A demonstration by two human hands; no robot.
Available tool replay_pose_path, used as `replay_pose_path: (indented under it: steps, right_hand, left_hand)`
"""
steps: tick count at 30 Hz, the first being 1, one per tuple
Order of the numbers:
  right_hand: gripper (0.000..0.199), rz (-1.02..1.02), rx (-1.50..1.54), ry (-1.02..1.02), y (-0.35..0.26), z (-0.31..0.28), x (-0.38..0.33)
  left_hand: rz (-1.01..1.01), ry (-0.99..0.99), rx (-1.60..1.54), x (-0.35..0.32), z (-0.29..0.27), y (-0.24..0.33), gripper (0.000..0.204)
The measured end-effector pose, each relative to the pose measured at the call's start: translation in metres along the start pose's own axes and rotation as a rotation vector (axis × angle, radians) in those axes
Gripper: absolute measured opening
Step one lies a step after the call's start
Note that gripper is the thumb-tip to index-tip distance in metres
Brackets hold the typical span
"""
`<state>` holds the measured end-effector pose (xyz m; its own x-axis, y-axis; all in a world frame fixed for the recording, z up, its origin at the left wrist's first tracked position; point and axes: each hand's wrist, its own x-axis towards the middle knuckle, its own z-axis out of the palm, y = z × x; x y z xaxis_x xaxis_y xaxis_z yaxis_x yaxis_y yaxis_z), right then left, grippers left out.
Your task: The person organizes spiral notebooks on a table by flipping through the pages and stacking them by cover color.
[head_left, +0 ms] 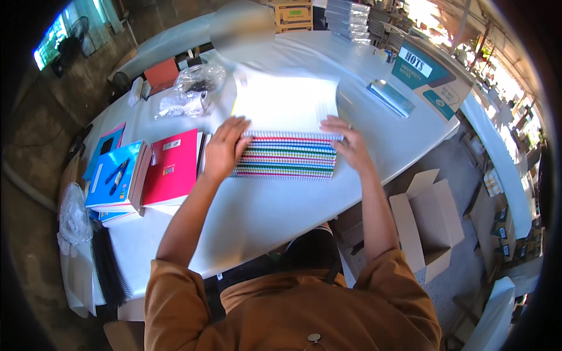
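A tall stack of spiral-bound notebooks (287, 157) stands on the table, its coils facing me in rows of red, blue, green and white. The top notebook's white cover (287, 105) is bright with glare. My left hand (227, 146) is closed around the stack's near left corner, thumb along the coil side. At the near right corner, my right hand (346, 140) has its fingers bent over the top and its thumb down the side. The undersides of the fingers are hidden on both hands.
Left of the stack lie red notebooks (172, 167) and a blue pile (117, 175) with pens on top. Black binding coils (110, 266) hang near the table's left edge. Clear plastic bags (190, 90) lie farther back. An open cardboard box (430, 222) sits on the floor at right.
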<state>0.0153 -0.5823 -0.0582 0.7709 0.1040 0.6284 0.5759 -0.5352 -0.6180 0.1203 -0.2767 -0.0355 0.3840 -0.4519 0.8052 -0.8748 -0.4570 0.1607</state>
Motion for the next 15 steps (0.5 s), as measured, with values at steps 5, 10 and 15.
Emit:
replay_pose_path:
  steps: [5,10,15]
  right_hand:
    - [0.044,0.23,0.333,0.514,-0.026,0.054,0.009]
    - [0.046,0.387,0.061,0.802,-0.009,0.071,0.008]
    - [0.039,0.454,-0.02,0.885,-0.03,0.081,0.021]
  left_hand:
    - [-0.338,0.142,-0.131,-0.007,0.007,-0.012,0.027]
    - [-0.787,0.595,-0.466,-0.019,0.051,-0.02,0.024]
    - [-0.789,0.748,-0.728,-0.02,0.06,-0.025,0.012]
